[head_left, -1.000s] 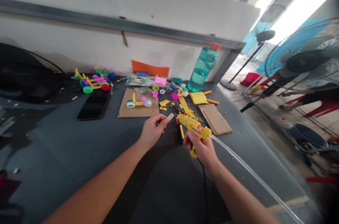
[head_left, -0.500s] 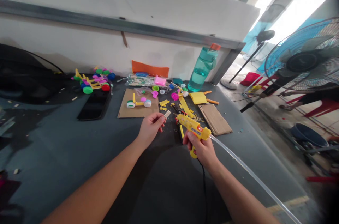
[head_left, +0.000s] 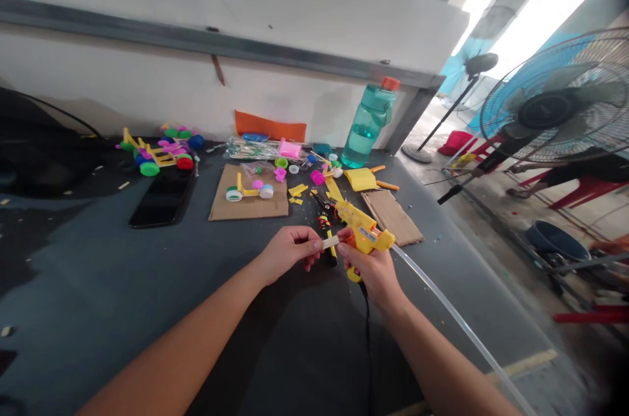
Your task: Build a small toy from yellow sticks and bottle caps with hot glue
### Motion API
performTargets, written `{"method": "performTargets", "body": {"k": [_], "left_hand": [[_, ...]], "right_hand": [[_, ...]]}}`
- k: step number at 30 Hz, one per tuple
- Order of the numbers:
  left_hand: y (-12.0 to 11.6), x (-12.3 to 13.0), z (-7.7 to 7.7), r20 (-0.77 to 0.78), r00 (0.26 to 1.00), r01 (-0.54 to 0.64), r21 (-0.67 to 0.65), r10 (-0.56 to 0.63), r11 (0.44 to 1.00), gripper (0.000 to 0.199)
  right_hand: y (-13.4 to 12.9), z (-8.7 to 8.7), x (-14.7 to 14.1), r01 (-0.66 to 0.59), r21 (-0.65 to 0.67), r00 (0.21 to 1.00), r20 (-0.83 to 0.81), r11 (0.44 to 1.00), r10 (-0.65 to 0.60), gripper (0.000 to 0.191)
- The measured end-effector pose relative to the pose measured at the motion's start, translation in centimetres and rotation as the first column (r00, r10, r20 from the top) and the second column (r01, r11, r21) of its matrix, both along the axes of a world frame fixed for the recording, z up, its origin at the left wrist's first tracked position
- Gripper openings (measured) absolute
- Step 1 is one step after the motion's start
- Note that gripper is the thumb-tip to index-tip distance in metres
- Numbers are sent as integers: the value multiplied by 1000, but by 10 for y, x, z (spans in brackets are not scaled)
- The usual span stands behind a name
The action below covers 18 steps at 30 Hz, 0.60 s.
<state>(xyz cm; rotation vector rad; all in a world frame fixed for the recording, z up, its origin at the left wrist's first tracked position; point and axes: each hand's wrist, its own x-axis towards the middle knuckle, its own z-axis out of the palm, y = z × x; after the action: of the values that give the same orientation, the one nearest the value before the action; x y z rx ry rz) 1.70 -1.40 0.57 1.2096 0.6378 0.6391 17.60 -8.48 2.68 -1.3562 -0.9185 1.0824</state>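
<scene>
Sticks [head_left: 331, 242] between the 2 hands [head_left: 289, 249] [head_left: 372, 270]

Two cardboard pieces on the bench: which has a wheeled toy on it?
The left cardboard: the yellow-framed toy stands on it. The right cardboard lies just past the glue gun in the right hand and bears no toy.

A dark tabletop [head_left: 122, 291] is bearing a busy spread.
A teal bottle [head_left: 365, 131] is standing at the back; a phone [head_left: 158, 206], flat cardboard [head_left: 246, 209] and yellow scraps [head_left: 297, 190] are lying nearer.
</scene>
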Motion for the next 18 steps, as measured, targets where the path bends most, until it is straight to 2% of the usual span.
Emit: {"method": "performTargets", "body": {"k": [6, 10, 14, 18], "left_hand": [[2, -1, -3, 43, 998, 53, -47, -51, 997, 30], [2, -2, -6, 55, 996, 75, -55, -72, 996, 29], [3, -2, -6, 66, 997, 54, -74, -49, 996, 33], [4, -3, -3, 27, 1000, 11, -40, -10, 999, 34]], "right_hand": [[-1, -9, 3, -62, -15, 998, 12, 998, 62, 31], [-1, -11, 4, -35, -18, 999, 27, 999, 36, 30], [-1, -9, 1, -12, -19, 999, 35, 1000, 13, 30], [-2, -5, 0, -16, -10, 999, 43, 1000, 16, 30]]}}
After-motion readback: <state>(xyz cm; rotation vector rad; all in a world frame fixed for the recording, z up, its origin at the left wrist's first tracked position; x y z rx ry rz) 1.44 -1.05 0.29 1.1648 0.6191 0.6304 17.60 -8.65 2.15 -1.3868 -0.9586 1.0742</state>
